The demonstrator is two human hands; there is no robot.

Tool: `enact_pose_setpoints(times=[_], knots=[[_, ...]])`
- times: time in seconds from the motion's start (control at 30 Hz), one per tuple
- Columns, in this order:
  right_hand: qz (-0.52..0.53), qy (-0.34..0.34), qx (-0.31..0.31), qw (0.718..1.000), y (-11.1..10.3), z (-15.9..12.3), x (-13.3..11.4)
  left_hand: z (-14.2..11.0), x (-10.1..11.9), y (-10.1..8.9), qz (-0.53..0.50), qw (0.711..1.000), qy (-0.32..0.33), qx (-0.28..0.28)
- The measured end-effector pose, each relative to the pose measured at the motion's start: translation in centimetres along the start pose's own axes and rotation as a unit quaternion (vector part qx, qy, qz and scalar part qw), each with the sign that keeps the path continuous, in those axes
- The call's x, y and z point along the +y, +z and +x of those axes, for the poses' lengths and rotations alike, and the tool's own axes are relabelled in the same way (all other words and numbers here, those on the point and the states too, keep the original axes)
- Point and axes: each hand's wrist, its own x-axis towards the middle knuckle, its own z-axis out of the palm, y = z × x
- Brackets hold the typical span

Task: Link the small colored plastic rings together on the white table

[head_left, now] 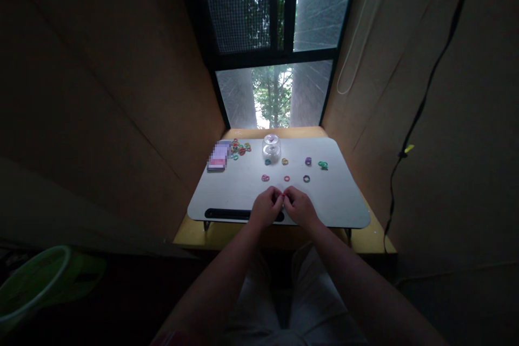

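Over the front part of a white lap table (227, 189), my left hand (267, 206) and my right hand (299, 205) meet fingertip to fingertip. Both are closed in a pinch on a small red band (283, 195), mostly hidden by the fingers. Just beyond them lie a pink band cluster (265, 178), a single pink-red ring (287, 178) and a dark multicoloured ring (306, 178). A row behind holds blue-green bands (267, 162), yellow bands (285, 161), purple bands (308, 161) and green bands (323, 165).
A clear round jar (271, 147) stands near the back edge. To its left are a loose pile of mixed bands (242, 149) and a phone (219, 155). A black slot strip (227, 214) runs along the front. Walls flank the table; a green basket (52, 281) is lower left.
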Motion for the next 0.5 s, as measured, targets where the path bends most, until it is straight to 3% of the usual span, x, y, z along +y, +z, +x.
enact_pose_setpoints(times=[0.5], knots=[[0.003, 0.002, -0.003, 1.0, 0.05, -0.03, 0.09, -0.03, 0.22, -0.1, 0.001, 1.0, -0.001, 0.0]])
